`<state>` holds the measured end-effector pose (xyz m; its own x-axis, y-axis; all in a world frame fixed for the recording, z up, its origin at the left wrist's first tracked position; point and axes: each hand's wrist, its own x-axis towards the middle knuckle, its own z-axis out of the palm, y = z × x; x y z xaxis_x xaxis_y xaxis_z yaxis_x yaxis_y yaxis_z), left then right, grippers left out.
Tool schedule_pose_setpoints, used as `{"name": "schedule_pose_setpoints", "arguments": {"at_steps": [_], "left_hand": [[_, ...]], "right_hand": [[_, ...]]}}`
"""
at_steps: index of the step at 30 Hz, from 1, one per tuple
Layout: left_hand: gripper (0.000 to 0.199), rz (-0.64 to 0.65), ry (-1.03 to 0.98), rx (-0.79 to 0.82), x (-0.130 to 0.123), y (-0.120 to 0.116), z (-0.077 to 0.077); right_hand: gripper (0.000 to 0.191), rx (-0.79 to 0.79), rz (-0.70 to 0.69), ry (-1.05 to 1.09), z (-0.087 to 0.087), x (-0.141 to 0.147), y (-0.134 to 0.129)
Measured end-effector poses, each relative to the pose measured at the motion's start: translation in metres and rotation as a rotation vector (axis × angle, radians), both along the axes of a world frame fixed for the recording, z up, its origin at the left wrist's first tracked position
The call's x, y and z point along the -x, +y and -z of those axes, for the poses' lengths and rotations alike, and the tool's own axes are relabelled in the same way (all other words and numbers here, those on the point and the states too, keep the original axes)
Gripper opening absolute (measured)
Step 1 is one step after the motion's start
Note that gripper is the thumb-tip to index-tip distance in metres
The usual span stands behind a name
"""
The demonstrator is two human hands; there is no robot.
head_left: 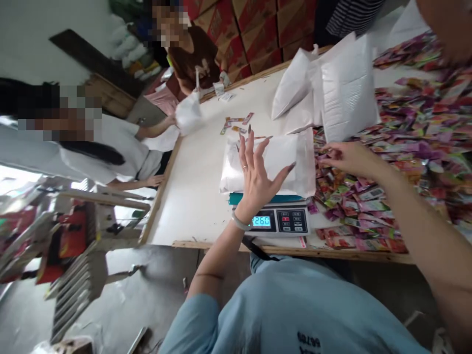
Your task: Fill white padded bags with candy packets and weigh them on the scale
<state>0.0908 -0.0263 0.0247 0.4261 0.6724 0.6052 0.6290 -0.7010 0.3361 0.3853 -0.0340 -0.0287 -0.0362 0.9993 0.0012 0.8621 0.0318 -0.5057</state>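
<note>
My left hand (256, 179) is open, its fingers spread over a filled white bag (282, 160). I cannot tell whether it touches the plastic. The bag lies flat on the teal top of a digital scale (293, 221), whose lit display is partly covered by my wrist. To the right, my right hand (342, 157) has its fingers curled together at the edge of a heap of small colourful packets (368, 196). What those fingers hold, if anything, is too small to make out.
Filled white bags (348, 88) stand behind the heap. A few loose packets (236, 123) lie beyond the scale. Two people (199, 54) (110, 147) are at the table's far and left sides, one handling a white bag (189, 113). Wooden strips (214, 246) edge the table.
</note>
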Motion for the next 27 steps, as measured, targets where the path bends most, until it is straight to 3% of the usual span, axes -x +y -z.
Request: {"name": "schedule_pose_setpoints", "arguments": {"at_steps": [4,9,13,17,20,24,27], "left_hand": [[0.061,-0.073,-0.033,-0.047,0.028,-0.003,-0.014],[0.062,-0.132,-0.019,-0.057,0.044,-0.001,-0.016],[0.066,-0.105,0.011,-0.077,0.029,-0.004,-0.008],[0.074,0.036,0.107,-0.019,-0.003,-0.015,0.013],[0.069,0.106,0.174,-0.004,-0.021,-0.018,0.025],[0.063,0.077,0.138,-0.01,-0.018,-0.003,0.018],[0.061,0.038,0.1,-0.029,-0.003,0.014,0.004]], "right_hand": [[0.052,0.125,-0.246,0.106,0.007,0.049,0.04],[0.05,0.118,-0.318,0.138,0.015,0.055,0.061],[0.051,0.102,-0.321,0.157,0.021,0.049,0.062],[0.047,0.06,-0.297,0.189,0.018,0.044,0.058],[0.036,0.084,-0.323,0.141,0.012,0.051,0.057],[0.011,0.131,-0.391,0.061,0.01,0.076,0.062],[0.011,0.125,-0.41,0.064,0.004,0.081,0.06]]}}
